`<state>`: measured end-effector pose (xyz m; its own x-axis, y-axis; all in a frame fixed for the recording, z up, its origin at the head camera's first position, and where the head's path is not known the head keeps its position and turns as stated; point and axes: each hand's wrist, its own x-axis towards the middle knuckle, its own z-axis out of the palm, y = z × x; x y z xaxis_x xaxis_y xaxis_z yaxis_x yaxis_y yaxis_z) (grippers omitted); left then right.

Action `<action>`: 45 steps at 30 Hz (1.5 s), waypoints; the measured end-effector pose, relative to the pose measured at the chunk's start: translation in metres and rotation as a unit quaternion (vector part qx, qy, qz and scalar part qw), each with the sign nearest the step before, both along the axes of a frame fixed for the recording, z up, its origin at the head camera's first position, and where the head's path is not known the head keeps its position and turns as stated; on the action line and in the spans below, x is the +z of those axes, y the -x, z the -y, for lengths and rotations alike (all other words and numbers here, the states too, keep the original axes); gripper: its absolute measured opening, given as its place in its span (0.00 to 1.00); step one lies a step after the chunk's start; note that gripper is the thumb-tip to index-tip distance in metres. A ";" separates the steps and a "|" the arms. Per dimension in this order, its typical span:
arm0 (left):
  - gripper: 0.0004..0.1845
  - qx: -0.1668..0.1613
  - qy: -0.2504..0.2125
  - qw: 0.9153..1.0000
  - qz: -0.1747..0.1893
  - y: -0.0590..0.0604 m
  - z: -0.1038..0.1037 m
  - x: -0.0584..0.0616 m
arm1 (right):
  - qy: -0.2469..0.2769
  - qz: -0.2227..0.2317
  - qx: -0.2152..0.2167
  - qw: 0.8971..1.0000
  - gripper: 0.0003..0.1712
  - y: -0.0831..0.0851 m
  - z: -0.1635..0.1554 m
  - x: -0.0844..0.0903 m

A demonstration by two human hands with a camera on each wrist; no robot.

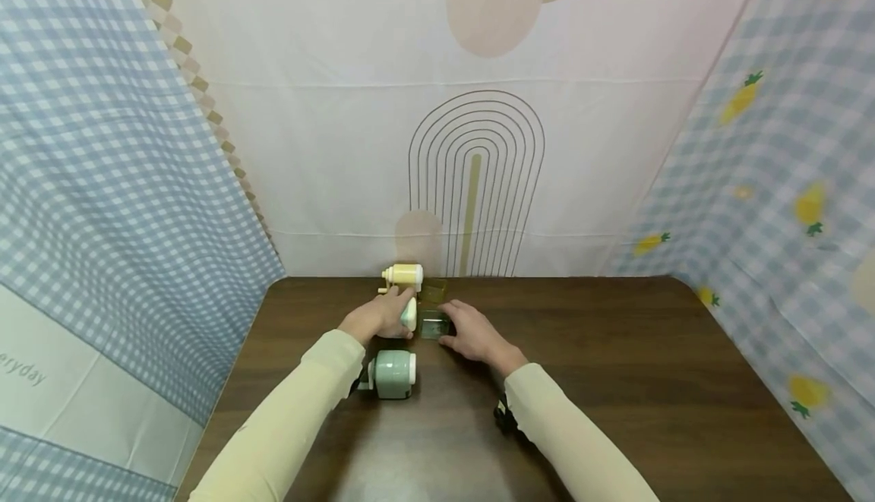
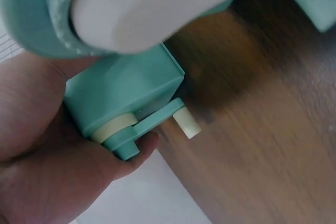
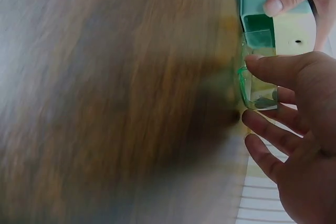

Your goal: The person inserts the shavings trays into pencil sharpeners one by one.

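The mint-green pencil sharpener (image 2: 123,95) sits just above the middle of the head view, on the dark wooden table (image 1: 615,380), and my left hand (image 1: 379,316) is wrapped around its body — fingers curled on the casing, the crank handle (image 2: 157,124) poking out past my thumb in the left wrist view, probably to keep the box steady. My right hand (image 1: 475,331) is at the clear shavings drawer (image 3: 257,85), thumb and fingers closing on its sides; the drawer stands partly out of the body, some dark shavings inside. Behind, toward the backdrop, stands a yellow sharpener (image 1: 403,276). Nearer me, lower left of centre, a grey-green sharpener (image 1: 393,374) lies just beside my left sleeve (image 1: 294,411) — untouched. The right wrist view is blurred on its left.
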<state>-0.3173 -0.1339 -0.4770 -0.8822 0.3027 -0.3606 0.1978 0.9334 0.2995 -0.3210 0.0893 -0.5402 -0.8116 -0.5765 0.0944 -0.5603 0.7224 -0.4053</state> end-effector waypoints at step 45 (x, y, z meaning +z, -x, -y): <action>0.41 -0.025 0.005 0.999 -0.036 0.001 0.002 -0.005 | 0.055 0.040 0.005 0.998 0.45 0.006 0.037 -0.002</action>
<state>-0.3184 -0.1356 -0.4815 -0.8897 0.3446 -0.2995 0.2657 0.9242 0.2742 -0.3267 0.0524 -0.5419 -0.8132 -0.5743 0.0938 -0.5304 0.6652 -0.5255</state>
